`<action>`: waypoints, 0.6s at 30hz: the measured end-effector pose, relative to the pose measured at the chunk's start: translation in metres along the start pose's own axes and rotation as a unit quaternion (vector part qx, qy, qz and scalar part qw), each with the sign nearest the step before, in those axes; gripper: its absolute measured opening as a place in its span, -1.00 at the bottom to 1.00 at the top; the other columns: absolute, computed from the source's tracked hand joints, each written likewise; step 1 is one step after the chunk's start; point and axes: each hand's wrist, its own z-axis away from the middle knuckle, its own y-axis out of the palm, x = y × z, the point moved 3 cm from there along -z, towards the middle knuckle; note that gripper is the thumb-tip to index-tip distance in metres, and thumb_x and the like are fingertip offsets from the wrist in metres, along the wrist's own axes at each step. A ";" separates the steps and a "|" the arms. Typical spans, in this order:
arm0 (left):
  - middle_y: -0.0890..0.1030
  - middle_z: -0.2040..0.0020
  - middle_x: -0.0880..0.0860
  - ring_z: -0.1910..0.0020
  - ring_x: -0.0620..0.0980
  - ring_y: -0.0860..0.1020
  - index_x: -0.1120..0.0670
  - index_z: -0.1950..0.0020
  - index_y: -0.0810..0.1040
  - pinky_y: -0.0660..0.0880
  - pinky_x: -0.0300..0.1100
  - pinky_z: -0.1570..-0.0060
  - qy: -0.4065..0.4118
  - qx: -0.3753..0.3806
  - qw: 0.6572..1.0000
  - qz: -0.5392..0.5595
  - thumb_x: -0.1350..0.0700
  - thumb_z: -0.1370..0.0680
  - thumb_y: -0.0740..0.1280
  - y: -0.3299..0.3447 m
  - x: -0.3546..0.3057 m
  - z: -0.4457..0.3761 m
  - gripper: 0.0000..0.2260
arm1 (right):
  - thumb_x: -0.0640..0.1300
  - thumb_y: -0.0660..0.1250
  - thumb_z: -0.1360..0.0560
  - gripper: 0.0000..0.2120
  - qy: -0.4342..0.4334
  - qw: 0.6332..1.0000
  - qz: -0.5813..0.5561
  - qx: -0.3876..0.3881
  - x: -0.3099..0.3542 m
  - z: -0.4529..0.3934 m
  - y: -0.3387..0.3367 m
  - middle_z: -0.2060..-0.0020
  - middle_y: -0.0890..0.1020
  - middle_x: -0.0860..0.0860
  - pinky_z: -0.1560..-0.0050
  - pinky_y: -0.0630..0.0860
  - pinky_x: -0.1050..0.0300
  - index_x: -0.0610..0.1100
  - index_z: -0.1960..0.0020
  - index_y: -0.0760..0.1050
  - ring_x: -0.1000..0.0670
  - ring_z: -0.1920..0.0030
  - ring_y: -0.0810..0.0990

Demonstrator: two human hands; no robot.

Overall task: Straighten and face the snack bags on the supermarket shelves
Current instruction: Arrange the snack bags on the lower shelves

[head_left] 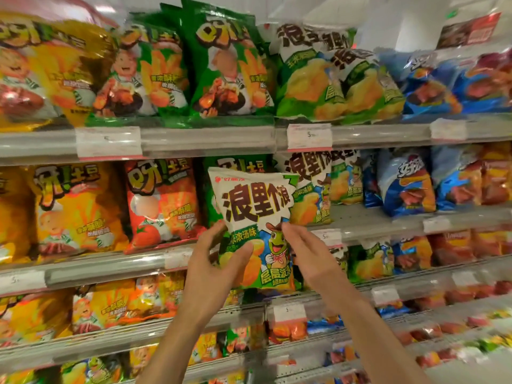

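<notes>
A white-and-green snack bag (253, 217) with a cartoon turtle is held upright in front of the second shelf, face toward me. My left hand (214, 259) grips its lower left side, thumb across the front. My right hand (303, 250) holds its right edge, fingers curling behind the bag. Matching white-and-green bags (310, 187) stand on the shelf just behind and to the right. A green bag (235, 167) is partly hidden behind the held one.
Yellow (74, 209) and red (163, 200) bags stand to the left, blue bags (407, 184) to the right. The top shelf carries green bags (224, 62) leaning at angles. Price-tag rails (210, 139) front each shelf; lower shelves hold more bags.
</notes>
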 end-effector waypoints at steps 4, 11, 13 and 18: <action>0.54 -0.25 -0.35 -0.25 -0.35 0.50 -0.32 -0.26 0.48 0.52 -0.17 -0.25 0.011 0.010 1.000 -0.016 -0.39 -0.34 0.47 0.036 -0.008 -0.001 -0.48 | 0.31 0.36 -0.41 -0.61 -0.011 0.999 0.033 -0.013 -0.007 -0.012 -0.030 -0.02 0.70 0.26 -0.24 0.54 0.16 0.15 -0.15 0.56 0.22 -0.13 0.63; 0.60 -0.21 -0.27 -0.21 -0.31 0.55 -0.18 -0.27 0.59 0.55 -0.08 -0.22 0.017 0.027 0.999 -0.017 -0.18 -0.52 0.32 0.097 -0.028 -0.009 -0.67 | 0.23 0.40 -0.43 -0.70 0.000 1.000 0.007 -0.016 -0.015 -0.027 -0.113 0.03 0.69 0.26 0.05 0.52 0.39 0.16 -0.11 0.55 0.36 0.06 0.64; 0.59 -0.21 -0.32 -0.21 -0.35 0.53 -0.20 -0.30 0.56 0.52 -0.19 -0.22 0.028 0.023 0.998 -0.048 -0.20 -0.54 0.29 0.108 -0.030 -0.015 -0.65 | 0.20 0.40 -0.44 -0.72 -0.007 1.000 -0.003 -0.029 -0.016 -0.030 -0.137 0.07 0.70 0.24 0.01 0.54 0.33 0.13 -0.10 0.57 0.28 0.01 0.66; 0.45 -0.35 -0.18 -0.30 -0.32 0.42 -0.12 -0.44 0.47 0.48 -0.29 -0.27 0.090 0.005 0.974 -0.207 -0.10 -0.62 0.34 0.125 -0.025 -0.042 -0.62 | 0.09 0.36 -0.55 -0.82 -0.035 0.995 -0.032 -0.086 -0.020 -0.040 -0.189 0.05 0.70 0.27 0.07 0.50 0.37 0.11 -0.13 0.60 0.31 0.00 0.63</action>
